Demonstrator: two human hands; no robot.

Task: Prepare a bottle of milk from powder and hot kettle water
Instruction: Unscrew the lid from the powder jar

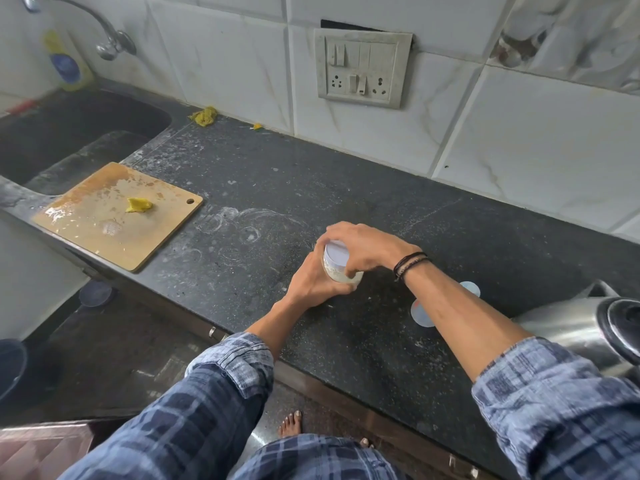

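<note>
A small clear container (341,273) with whitish contents and a pale lid (336,255) stands on the dark counter (346,188), near its middle. My left hand (311,284) grips its body from the near side. My right hand (363,247) comes over the top, fingers curled round the lid. A steel kettle (585,327) with a black lid stands at the right edge. A pale, partly see-through item (420,311) stands behind my right forearm, mostly hidden, with a pale round piece (471,289) just beyond it.
A wet wooden cutting board (104,220) with a yellow scrap lies at the left, overhanging the counter's front edge. Behind it are the sink (69,133) and tap (104,32). A switch and socket panel (363,71) is on the tiled wall.
</note>
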